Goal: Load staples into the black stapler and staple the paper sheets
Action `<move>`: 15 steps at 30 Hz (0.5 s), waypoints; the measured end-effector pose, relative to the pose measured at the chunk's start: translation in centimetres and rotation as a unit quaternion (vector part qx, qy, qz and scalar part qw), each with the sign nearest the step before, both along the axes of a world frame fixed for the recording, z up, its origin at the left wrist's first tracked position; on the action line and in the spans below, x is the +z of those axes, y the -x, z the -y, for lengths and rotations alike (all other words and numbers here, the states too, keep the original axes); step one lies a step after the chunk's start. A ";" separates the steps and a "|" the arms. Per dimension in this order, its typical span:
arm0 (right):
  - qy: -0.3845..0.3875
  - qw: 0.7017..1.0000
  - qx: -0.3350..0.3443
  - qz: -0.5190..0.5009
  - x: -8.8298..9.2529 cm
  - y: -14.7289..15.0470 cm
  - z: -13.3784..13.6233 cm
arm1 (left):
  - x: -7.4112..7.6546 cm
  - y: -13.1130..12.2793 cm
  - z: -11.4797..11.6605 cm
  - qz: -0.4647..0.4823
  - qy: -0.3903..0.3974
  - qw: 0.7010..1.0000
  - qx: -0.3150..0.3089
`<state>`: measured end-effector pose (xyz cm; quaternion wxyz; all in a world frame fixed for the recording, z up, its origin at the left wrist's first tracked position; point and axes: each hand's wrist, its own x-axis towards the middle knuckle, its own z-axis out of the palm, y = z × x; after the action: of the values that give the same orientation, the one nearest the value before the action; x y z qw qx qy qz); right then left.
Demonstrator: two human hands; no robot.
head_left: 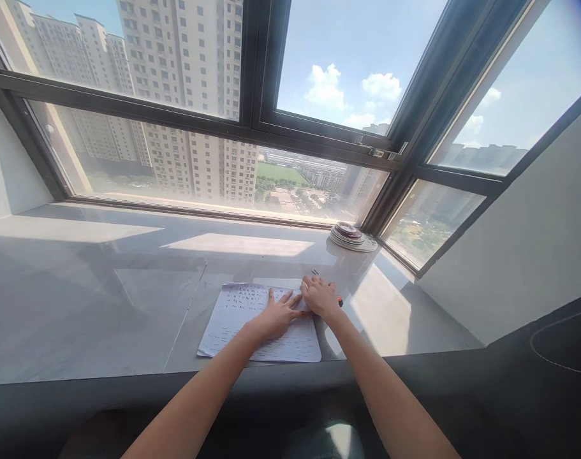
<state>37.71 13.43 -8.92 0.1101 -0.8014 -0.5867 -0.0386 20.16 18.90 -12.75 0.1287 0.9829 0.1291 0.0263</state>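
White paper sheets (266,338) with rows of handwriting lie on the tiled ledge in front of me. My left hand (277,317) rests flat on the sheets with its fingers spread, at the upper right part of the paper. Just beside it, at the paper's right edge, my right hand (319,297) is closed, fingers curled downward. Whatever its fingers hold is hidden beneath them. A small orange and black object (340,300) shows at the right side of that hand. Beyond the knuckles, a short thin dark-and-light piece (315,272) sticks out.
A stack of round plates or discs (351,237) stands in the ledge's far right corner by the window. Dark window frames (252,131) border the back. On the right is a sloping white wall (510,268). The tiled ledge (103,312) extends left, with sunlit patches.
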 end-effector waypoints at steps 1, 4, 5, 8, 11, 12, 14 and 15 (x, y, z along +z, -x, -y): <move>-0.018 0.999 0.010 -0.046 0.4 -0.6 0.2 | 0.0 0.0 0.0 0.000 -0.001 1.000 0.003; -0.051 0.987 0.066 -0.139 1.4 -3.0 1.9 | -0.1 0.0 0.0 0.005 -0.005 1.000 0.015; -0.048 0.983 0.089 -0.154 1.4 -3.9 2.7 | -0.1 0.0 0.0 0.006 -0.005 1.000 0.017; -0.035 0.965 0.153 -0.208 0.6 -6.2 5.2 | -0.1 0.0 -0.1 0.005 -0.003 1.000 0.029; -0.057 0.962 0.135 -0.231 -1.1 -7.8 6.6 | -0.1 0.0 -0.1 -0.001 0.004 0.999 0.043; -0.077 0.965 0.110 -0.226 -1.6 -8.1 6.9 | -0.1 0.0 -0.2 -0.002 0.006 0.999 0.045; -0.132 0.970 0.043 -0.202 -2.2 -8.2 7.0 | -0.2 -0.1 -0.2 -0.002 0.009 0.999 0.051; -0.161 0.968 0.008 -0.190 -2.4 -8.1 6.9 | -0.3 -0.1 -0.2 0.000 0.009 0.998 0.056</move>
<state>45.76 6.49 -11.30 0.3475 -0.7609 -0.5476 0.0208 20.28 19.11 -13.05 0.1358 0.9730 0.1839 0.0323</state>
